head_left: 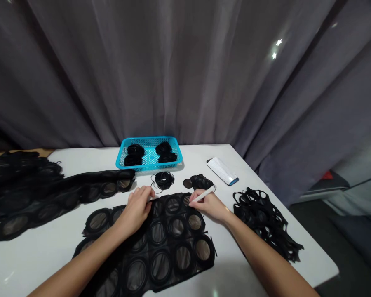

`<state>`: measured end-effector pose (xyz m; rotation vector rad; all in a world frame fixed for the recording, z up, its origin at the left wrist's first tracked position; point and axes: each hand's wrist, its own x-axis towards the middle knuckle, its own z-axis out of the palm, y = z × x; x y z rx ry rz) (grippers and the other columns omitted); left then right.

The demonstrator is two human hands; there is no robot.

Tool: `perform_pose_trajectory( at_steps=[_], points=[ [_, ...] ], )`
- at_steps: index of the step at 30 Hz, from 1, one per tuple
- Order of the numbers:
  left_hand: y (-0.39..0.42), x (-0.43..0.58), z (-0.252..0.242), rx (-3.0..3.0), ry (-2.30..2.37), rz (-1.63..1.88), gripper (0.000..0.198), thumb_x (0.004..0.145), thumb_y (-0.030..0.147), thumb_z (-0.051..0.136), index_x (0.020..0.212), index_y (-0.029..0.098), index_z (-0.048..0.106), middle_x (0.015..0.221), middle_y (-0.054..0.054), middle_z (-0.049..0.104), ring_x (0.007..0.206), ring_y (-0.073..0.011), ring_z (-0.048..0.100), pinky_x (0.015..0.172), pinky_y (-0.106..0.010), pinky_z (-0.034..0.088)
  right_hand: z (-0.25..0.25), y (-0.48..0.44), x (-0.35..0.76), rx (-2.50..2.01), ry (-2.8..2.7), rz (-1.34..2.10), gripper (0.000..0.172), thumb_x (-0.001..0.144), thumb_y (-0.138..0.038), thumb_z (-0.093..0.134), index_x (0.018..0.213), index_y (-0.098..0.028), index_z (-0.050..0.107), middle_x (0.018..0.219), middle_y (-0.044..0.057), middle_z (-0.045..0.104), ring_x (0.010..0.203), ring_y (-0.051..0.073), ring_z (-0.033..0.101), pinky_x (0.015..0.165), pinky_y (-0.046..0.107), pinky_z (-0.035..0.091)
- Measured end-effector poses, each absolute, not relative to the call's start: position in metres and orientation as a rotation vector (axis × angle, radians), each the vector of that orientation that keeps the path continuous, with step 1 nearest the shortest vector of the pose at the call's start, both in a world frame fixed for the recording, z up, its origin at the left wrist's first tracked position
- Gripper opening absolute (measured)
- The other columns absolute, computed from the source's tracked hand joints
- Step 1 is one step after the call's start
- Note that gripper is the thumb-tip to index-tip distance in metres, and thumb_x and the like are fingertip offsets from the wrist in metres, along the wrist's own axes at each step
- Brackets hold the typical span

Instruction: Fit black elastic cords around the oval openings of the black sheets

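A black fabric sheet (168, 241) with rows of ringed, sheer round patches lies in front of me. At its top edge my left hand (139, 205) is closed, fingers curled and pinching the fabric. My right hand (208, 204) grips a slim white pen-shaped tool (204, 193) over the sheet's upper right corner; its tip is hidden by the fingers. Just beyond that hand lies a small pile of black round pieces (200, 181), with one dark disc (187, 183) beside it. A coil of thin black cord (164, 180) rests beyond the sheet, between my hands.
A blue plastic basket (149, 166) with several black cord bundles stands at the back. More black ringed fabric (43, 200) covers the left side. Cut-out black scraps (262, 216) lie right, near the table edge. A white and blue packet (223, 170) lies behind them.
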<state>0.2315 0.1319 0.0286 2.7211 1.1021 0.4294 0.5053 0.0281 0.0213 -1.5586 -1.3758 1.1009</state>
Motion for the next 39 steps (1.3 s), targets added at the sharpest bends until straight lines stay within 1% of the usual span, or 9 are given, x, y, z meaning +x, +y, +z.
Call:
perform_pose_trajectory(
  at_steps=[2,4,7,12,19,25,32,35,39],
  points=[
    [0.121,0.233,0.025,2.744,1.173,0.495,0.037,0.087,0.002,0.042,0.115,0.019,0.059,0.128,-0.015,0.056,0.113,-0.0321,0.052,0.091,-0.049,0.043,0.020,0.028,0.506,-1.557,-1.386,1.095,0.015,0.076,-0.026,0.070,0.070,-0.018,0.059,0.083,0.002,0.066,0.073,0.016,0.056,0.066,0.027,0.042],
    [0.101,0.234,0.019,2.838,1.093,0.517,0.041,0.090,0.006,0.045,0.126,0.021,0.058,0.144,-0.016,0.047,0.129,-0.0371,0.043,0.100,-0.056,0.036,0.019,0.028,0.507,-1.554,-1.396,1.097,0.015,0.077,-0.027,0.071,0.070,-0.019,0.059,0.082,0.002,0.066,0.071,0.015,0.056,0.064,0.026,0.041],
    [0.067,0.234,0.009,3.007,0.680,0.385,0.052,0.094,0.030,0.059,0.144,0.028,0.048,0.157,-0.010,0.037,0.142,-0.0382,0.032,0.108,-0.058,0.032,0.018,0.028,0.508,-1.543,-1.410,1.098,0.017,0.078,-0.030,0.071,0.071,-0.019,0.060,0.082,0.002,0.065,0.071,0.015,0.055,0.063,0.027,0.041],
    [0.042,0.224,0.009,3.022,0.564,0.187,0.073,0.096,0.046,0.058,0.158,0.033,0.023,0.165,-0.007,0.021,0.149,-0.0395,0.021,0.112,-0.065,0.027,0.017,0.026,0.508,-1.537,-1.430,1.094,0.018,0.083,-0.035,0.069,0.077,-0.019,0.063,0.081,0.002,0.065,0.071,0.016,0.055,0.063,0.027,0.042],
    [0.047,0.219,0.019,2.979,0.506,0.120,0.081,0.095,0.052,0.059,0.159,0.037,0.012,0.167,-0.005,0.014,0.150,-0.0412,0.017,0.111,-0.072,0.024,0.025,0.022,0.503,-1.564,-1.556,0.869,0.013,0.087,-0.027,0.063,0.075,-0.020,0.062,0.090,0.003,0.065,0.080,0.018,0.058,0.073,0.030,0.043],
    [0.039,0.209,0.010,3.041,0.694,0.277,0.087,0.090,0.060,0.061,0.160,0.031,0.019,0.165,-0.011,0.019,0.149,-0.0440,0.020,0.111,-0.071,0.021,0.021,0.024,0.503,-1.559,-1.527,0.943,0.011,0.084,-0.027,0.065,0.077,-0.019,0.062,0.089,0.004,0.065,0.080,0.018,0.059,0.072,0.030,0.044],
    [0.034,0.194,-0.004,3.105,0.756,0.291,0.086,0.087,0.063,0.062,0.158,0.032,0.025,0.165,-0.010,0.022,0.149,-0.0438,0.018,0.113,-0.071,0.008,0.020,0.025,0.505,-1.559,-1.502,0.978,0.009,0.083,-0.028,0.067,0.080,-0.019,0.065,0.089,0.003,0.064,0.079,0.018,0.058,0.072,0.030,0.044],
    [0.036,0.200,-0.004,3.120,0.751,0.350,0.088,0.083,0.071,0.062,0.156,0.029,0.034,0.163,-0.014,0.026,0.149,-0.0447,0.017,0.113,-0.072,0.002,0.020,0.025,0.505,-1.565,-1.487,0.987,0.010,0.083,-0.028,0.067,0.080,-0.019,0.065,0.086,0.003,0.064,0.077,0.018,0.058,0.069,0.029,0.044],
    [0.037,0.215,-0.001,3.102,0.654,0.406,0.077,0.089,0.068,0.057,0.149,0.022,0.046,0.160,-0.016,0.033,0.149,-0.0383,0.024,0.119,-0.062,0.012,0.019,0.025,0.504,-1.565,-1.512,0.962,0.010,0.083,-0.028,0.067,0.079,-0.019,0.065,0.089,0.003,0.065,0.079,0.018,0.058,0.071,0.029,0.044]
  ],
)
